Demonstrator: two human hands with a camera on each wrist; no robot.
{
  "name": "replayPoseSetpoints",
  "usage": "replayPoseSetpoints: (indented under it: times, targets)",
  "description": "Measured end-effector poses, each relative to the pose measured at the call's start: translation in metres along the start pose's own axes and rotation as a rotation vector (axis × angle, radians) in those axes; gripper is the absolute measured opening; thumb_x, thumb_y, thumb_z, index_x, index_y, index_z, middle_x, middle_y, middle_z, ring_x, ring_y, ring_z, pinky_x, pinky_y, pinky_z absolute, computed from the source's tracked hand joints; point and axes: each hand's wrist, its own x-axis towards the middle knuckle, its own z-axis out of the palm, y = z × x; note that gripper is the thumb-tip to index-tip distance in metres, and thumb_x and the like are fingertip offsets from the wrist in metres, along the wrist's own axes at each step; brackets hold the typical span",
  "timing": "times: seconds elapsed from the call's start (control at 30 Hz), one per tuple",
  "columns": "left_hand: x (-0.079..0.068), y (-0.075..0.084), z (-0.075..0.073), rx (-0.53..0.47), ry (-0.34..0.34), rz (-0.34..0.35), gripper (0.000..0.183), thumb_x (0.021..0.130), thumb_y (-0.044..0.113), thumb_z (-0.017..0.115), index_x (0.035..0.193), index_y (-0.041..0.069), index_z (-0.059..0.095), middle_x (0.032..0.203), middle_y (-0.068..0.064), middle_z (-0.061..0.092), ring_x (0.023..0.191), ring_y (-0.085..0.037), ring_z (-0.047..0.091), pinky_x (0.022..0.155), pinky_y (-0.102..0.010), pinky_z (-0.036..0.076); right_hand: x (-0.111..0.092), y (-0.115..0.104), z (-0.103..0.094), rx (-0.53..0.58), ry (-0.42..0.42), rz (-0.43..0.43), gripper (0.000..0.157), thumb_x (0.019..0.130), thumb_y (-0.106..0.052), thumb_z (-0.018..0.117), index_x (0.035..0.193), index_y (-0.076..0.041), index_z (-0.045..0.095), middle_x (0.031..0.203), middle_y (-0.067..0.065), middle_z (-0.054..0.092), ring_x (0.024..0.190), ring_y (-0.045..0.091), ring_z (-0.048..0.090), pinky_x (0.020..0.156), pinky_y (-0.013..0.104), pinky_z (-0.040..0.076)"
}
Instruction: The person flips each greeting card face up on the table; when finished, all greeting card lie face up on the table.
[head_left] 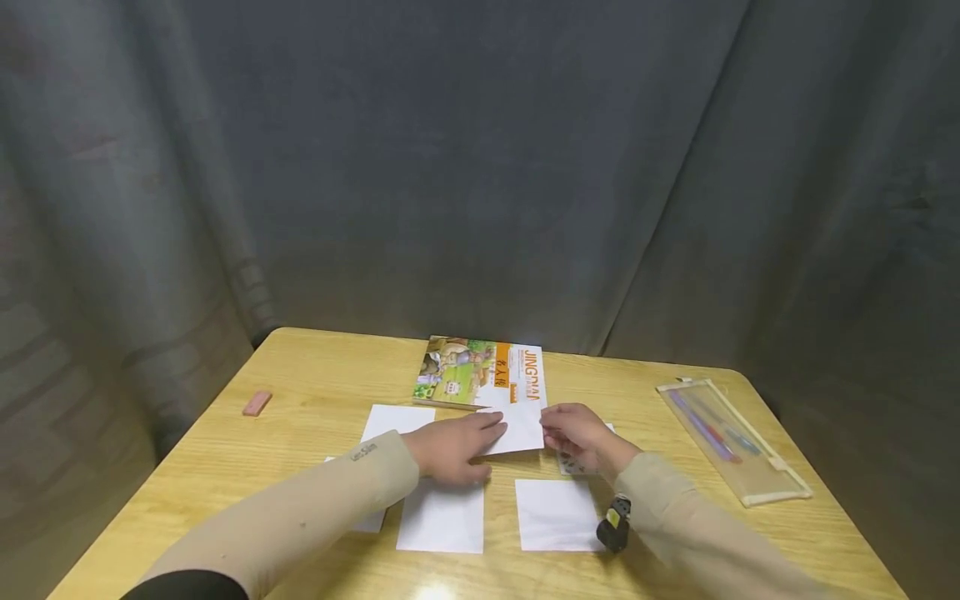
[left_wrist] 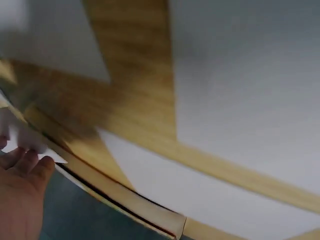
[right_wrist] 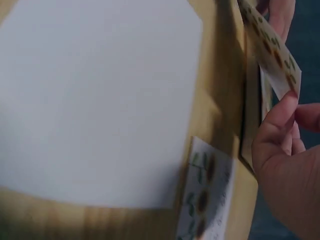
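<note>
Sleeves: two long beige fabric sleeves (head_left: 300,512) reach in nearest the head camera, lettering printed on the left cuff.
Raised card: a thin, white, rectangular paper card (head_left: 517,429) sits tilted above the pale wooden tabletop (head_left: 315,375), overlapping the front edge of a colourful illustrated paperback book (head_left: 480,375) in the head view.
Left hand: its fingers (head_left: 453,450) lie extended over the card's left part, thumb apart from it.
Right hand: thumb and fingers (head_left: 581,433) pinch the card's right end.
Handling: probably very light and bendable, likely to crease if squeezed hard; opposite edges seem the best hold, with a light pinch.
Loose cards: two plain white rectangles (head_left: 440,521) lie side by side nearer the person; a patterned card (head_left: 573,465) lies partly hidden beneath the right hand.
Right wrist view: the raised card's underside shows brown ovals and green leaf-like marks; from the head view it looks blank.
Head view only: a pink block eraser (head_left: 257,403) and a translucent zip pouch of pens (head_left: 765,479) flank the work.
</note>
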Motion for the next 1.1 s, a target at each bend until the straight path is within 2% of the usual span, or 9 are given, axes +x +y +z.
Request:
replayPoseSetpoints:
  times: [0.2, 0.3, 0.4, 0.5, 0.6, 0.73, 0.83, 0.97, 1.1]
  targets:
    - [-0.002, -0.003, -0.013, 0.151, 0.126, 0.083, 0.062, 0.100, 0.026, 0.063, 0.156, 0.006, 0.045, 0.159, -0.011, 0.044, 0.145, -0.024, 0.043, 0.118, -0.034, 0.033, 0.001, -0.005, -0.016, 0.036, -0.064, -0.032, 0.038, 0.103, -0.002, 0.051, 0.136, 0.017, 0.046, 0.091, 0.011, 0.064, 0.073, 0.009, 0.059, 0.064, 0.018, 0.052]
    - [-0.001, -0.009, -0.014, 0.189, 0.238, 0.116, 0.049, 0.100, 0.014, 0.063, 0.148, 0.004, 0.054, 0.149, -0.011, 0.055, 0.137, -0.025, 0.052, 0.114, -0.035, 0.041, 0.002, -0.007, -0.022, 0.052, -0.097, -0.057, 0.039, 0.104, -0.002, 0.050, 0.137, 0.018, 0.044, 0.090, 0.008, 0.065, 0.073, 0.009, 0.059, 0.064, 0.016, 0.051]
    - [0.002, -0.013, -0.013, 0.188, 0.330, 0.134, 0.039, 0.100, 0.008, 0.064, 0.139, 0.004, 0.061, 0.139, -0.010, 0.063, 0.130, -0.024, 0.059, 0.110, -0.033, 0.045, 0.002, -0.009, -0.025, 0.073, -0.111, -0.063, 0.039, 0.104, -0.001, 0.049, 0.137, 0.020, 0.043, 0.088, 0.007, 0.065, 0.073, 0.008, 0.059, 0.063, 0.015, 0.051]
    - [0.003, -0.014, -0.014, 0.145, 0.371, 0.136, 0.031, 0.100, 0.006, 0.065, 0.130, 0.005, 0.065, 0.131, -0.008, 0.067, 0.124, -0.023, 0.063, 0.106, -0.032, 0.048, 0.002, -0.010, -0.027, 0.098, -0.105, -0.054, 0.040, 0.103, 0.000, 0.050, 0.138, 0.018, 0.042, 0.088, 0.007, 0.066, 0.072, 0.008, 0.059, 0.062, 0.016, 0.051]
    - [0.004, -0.013, -0.017, 0.029, 0.422, 0.097, 0.021, 0.099, 0.002, 0.064, 0.120, 0.004, 0.069, 0.121, -0.008, 0.071, 0.116, -0.024, 0.067, 0.101, -0.033, 0.052, 0.001, -0.010, -0.028, 0.138, -0.089, -0.046, 0.034, 0.102, 0.001, 0.051, 0.134, 0.011, 0.045, 0.086, 0.005, 0.064, 0.069, 0.007, 0.059, 0.062, 0.016, 0.051]
    - [0.007, -0.010, -0.023, -0.271, 0.516, -0.058, 0.011, 0.102, 0.003, 0.062, 0.107, 0.004, 0.071, 0.106, -0.007, 0.073, 0.102, -0.023, 0.070, 0.089, -0.036, 0.057, 0.000, -0.011, -0.030, 0.192, -0.122, -0.056, 0.018, 0.104, 0.001, 0.050, 0.120, 0.008, 0.052, 0.085, 0.004, 0.065, 0.069, 0.007, 0.061, 0.065, 0.017, 0.054]
    - [0.008, -0.009, -0.028, -0.477, 0.560, -0.165, 0.009, 0.104, 0.007, 0.061, 0.102, 0.006, 0.069, 0.097, -0.005, 0.071, 0.089, -0.020, 0.068, 0.078, -0.036, 0.058, -0.001, -0.012, -0.030, 0.199, -0.159, -0.074, 0.013, 0.106, 0.000, 0.048, 0.111, 0.008, 0.057, 0.086, 0.005, 0.069, 0.074, 0.008, 0.066, 0.069, 0.018, 0.057]
    - [0.009, -0.008, -0.030, -0.606, 0.562, -0.233, 0.007, 0.104, 0.008, 0.062, 0.100, 0.006, 0.066, 0.093, -0.002, 0.067, 0.081, -0.015, 0.062, 0.073, -0.035, 0.055, 0.000, -0.010, -0.027, 0.091, -0.164, -0.122, 0.010, 0.105, 0.000, 0.051, 0.107, 0.007, 0.059, 0.091, 0.008, 0.069, 0.081, 0.011, 0.067, 0.073, 0.021, 0.057]
    - [0.008, -0.011, -0.028, -0.685, 0.536, -0.265, 0.005, 0.102, 0.006, 0.064, 0.098, 0.004, 0.066, 0.090, -0.002, 0.065, 0.081, -0.015, 0.059, 0.074, -0.032, 0.052, -0.001, -0.006, -0.022, -0.084, -0.106, -0.181, 0.007, 0.104, -0.004, 0.057, 0.103, 0.003, 0.059, 0.097, 0.007, 0.066, 0.089, 0.016, 0.064, 0.079, 0.029, 0.056]
